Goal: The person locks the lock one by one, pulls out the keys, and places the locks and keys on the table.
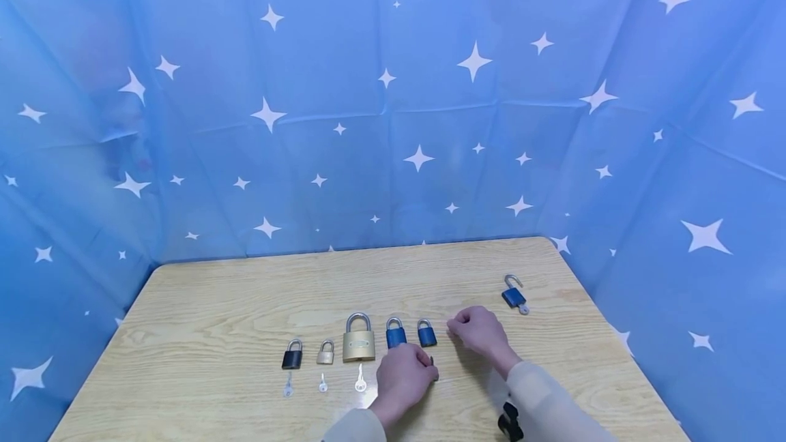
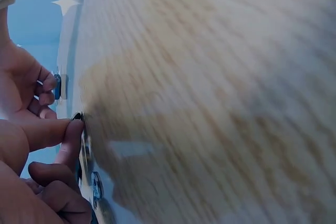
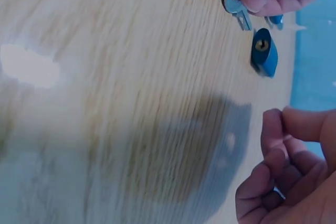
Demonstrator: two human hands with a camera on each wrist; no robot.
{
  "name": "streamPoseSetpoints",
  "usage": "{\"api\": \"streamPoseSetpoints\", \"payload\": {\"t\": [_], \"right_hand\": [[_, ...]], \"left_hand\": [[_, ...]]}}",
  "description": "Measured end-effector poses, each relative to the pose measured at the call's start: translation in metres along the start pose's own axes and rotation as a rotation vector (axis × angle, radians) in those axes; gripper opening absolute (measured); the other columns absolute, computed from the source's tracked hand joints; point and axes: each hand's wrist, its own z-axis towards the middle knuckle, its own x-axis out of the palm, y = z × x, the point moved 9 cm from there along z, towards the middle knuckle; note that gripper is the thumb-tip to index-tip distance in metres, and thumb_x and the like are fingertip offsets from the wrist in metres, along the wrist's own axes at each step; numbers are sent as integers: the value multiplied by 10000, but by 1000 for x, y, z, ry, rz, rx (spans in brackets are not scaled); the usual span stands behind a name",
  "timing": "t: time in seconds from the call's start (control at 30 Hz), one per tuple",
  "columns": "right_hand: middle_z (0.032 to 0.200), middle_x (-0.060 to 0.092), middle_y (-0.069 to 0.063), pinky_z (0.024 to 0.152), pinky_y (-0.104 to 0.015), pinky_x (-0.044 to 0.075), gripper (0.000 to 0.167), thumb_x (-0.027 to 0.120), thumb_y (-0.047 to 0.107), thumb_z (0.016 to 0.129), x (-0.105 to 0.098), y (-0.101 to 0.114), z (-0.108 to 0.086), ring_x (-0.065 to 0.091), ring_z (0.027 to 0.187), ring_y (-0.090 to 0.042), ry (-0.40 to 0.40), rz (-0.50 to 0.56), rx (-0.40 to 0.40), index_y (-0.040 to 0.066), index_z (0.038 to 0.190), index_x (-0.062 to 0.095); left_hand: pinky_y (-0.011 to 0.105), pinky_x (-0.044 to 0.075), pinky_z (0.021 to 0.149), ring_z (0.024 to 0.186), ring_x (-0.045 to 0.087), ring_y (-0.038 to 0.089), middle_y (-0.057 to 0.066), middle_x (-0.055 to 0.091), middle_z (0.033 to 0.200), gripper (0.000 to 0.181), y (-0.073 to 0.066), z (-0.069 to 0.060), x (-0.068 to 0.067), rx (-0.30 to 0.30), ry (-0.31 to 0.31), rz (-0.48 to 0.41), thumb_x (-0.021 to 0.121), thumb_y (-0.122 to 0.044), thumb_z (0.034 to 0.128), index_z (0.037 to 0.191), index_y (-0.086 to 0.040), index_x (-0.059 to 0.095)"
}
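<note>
In the head view my left hand is low over the table, in front of the blue padlocks. It pinches a small silver key between thumb and finger, plain in the right wrist view. The smaller blue padlock lies just beyond it, its keyhole showing in the right wrist view. My left hand partly covers the other blue padlock. Right of the smaller padlock is my right hand, fingers loosely curled and holding nothing. Its thumb and index tips come close together.
Left of the hands lie a large brass padlock, a small brass one and a black one. Below them are keys. An opened blue padlock with a key in it lies far right. Starred blue cloth surrounds the table.
</note>
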Motion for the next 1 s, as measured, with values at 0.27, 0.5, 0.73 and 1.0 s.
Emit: {"api": "streamPoseSetpoints", "payload": {"t": [0.27, 0.5, 0.73, 1.0], "right_hand": [[578, 524, 27, 515, -271, 330, 196, 647, 215, 879, -10, -9, -3, 449, 542, -134, -20, 15, 25, 81, 744, 694], [559, 531, 34, 500, -262, 327, 216, 642, 249, 879, -9, -13, -1, 456, 521, -123, -14, 32, 45, 89, 739, 686], [536, 513, 35, 502, -266, 322, 245, 638, 262, 898, -9, -12, -2, 453, 512, -122, -10, 37, 42, 84, 735, 680], [555, 533, 23, 506, -260, 328, 261, 637, 267, 898, -10, -12, -2, 455, 521, -123, 2, 31, 37, 78, 721, 672]], "left_hand": [[289, 360, 506, 576, 520, 109, -136, 560, 602, 192, -10, 2, 0, 72, -34, 110, 748, -191, 722, 643, -252, 584], [292, 327, 470, 551, 506, 121, -106, 529, 575, 223, -17, 1, 1, 128, -58, 221, 728, -166, 728, 624, -237, 544], [303, 339, 471, 546, 514, 142, -75, 558, 585, 197, -20, 2, 3, 144, -62, 263, 727, -177, 726, 641, -218, 555], [317, 349, 484, 567, 529, 170, -26, 570, 615, 186, -17, 2, 4, 126, -42, 274, 746, -218, 733, 705, -188, 564]]}}
